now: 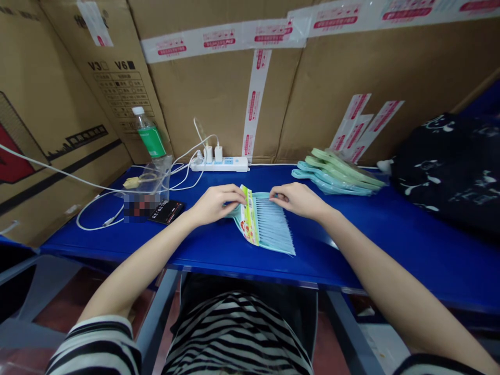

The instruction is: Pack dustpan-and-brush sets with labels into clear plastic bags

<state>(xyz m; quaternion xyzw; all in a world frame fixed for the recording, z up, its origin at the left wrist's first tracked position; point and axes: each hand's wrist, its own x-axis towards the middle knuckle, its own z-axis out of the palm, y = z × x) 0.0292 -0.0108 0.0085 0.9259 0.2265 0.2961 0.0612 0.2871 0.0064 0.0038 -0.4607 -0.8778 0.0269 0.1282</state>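
A light blue hand brush (274,221) lies on the blue table in front of me, bristles to the right, apparently nested on a matching dustpan (240,224). Across its base runs a yellow-green printed label (249,216). My left hand (219,203) is closed around the handle end, fingertips at the label's upper left edge. At the far edge of the bristles, my right hand (294,199) has thumb and fingers pinched together. Whatever sits in that pinch is too small to make out.
More green and blue brush sets (339,172) in clear plastic lie back right, beside a dark patterned bag (449,166). A power strip (221,164) with white cables, a bottle (150,135) and a phone (166,212) are on the left. Cardboard walls (219,94) enclose the table's back.
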